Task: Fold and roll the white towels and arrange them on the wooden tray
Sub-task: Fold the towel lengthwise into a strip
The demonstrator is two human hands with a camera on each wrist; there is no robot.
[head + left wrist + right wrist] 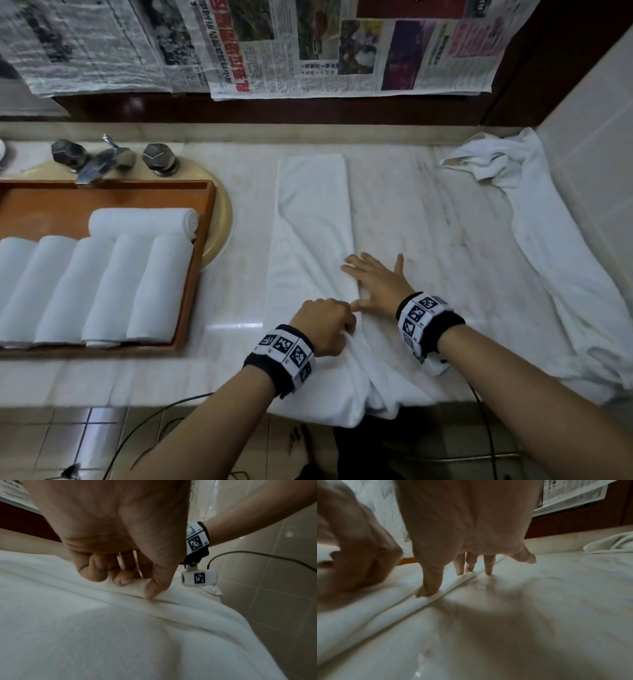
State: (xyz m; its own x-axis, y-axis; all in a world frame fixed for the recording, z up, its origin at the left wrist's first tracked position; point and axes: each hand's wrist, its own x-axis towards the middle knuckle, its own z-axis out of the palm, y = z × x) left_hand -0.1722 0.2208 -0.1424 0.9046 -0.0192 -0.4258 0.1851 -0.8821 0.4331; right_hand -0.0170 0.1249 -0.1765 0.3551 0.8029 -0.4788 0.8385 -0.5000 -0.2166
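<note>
The marble counter (428,222) carries a long folded white towel (311,212) in the middle, its near end hanging over the edge. The wooden tray (202,219) with six rolled towels (102,287) sits over the sink at your left. Your right hand (375,282) lies flat with spread fingers on the towel's right edge. Your left hand (325,325) pinches a fold with curled fingers.

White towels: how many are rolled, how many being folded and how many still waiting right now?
Rolled white towels on the wooden tray: 6
Long white towel being folded on the marble counter: 1
Crumpled white towels waiting at the right: 1
Total: 8
</note>
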